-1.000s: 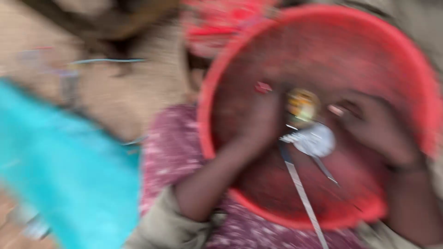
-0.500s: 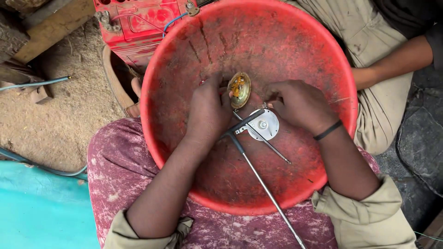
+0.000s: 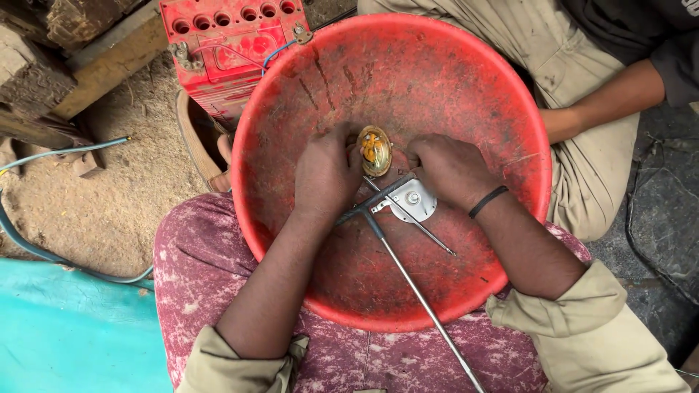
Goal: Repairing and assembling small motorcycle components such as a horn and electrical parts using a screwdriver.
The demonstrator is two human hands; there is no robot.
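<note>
A big red plastic basin [image 3: 510, 109] rests on my lap. Inside it, my left hand [image 3: 325, 173] and my right hand [image 3: 449, 171] both grip a small metal assembly. Between the two hands stands its round brass-coloured part [image 3: 375, 150] with an orange centre. Below that sits a silver plate [image 3: 412, 199] with a bolt, crossed by a dark bar [image 3: 371, 201]. A long thin metal rod [image 3: 426, 302] runs from the assembly down over the basin's near rim. A black band circles my right wrist.
A red battery case [image 3: 226, 51] with round holes and wires stands on the sandy ground behind the basin, next to wooden planks [image 3: 87, 44]. Another person in khaki trousers [image 3: 575, 65] sits at the upper right. A turquoise sheet [image 3: 65, 327] lies lower left.
The view has steadied and shifted; the basin is now centred. Both hands have stayed on the metal assembly with little movement.
</note>
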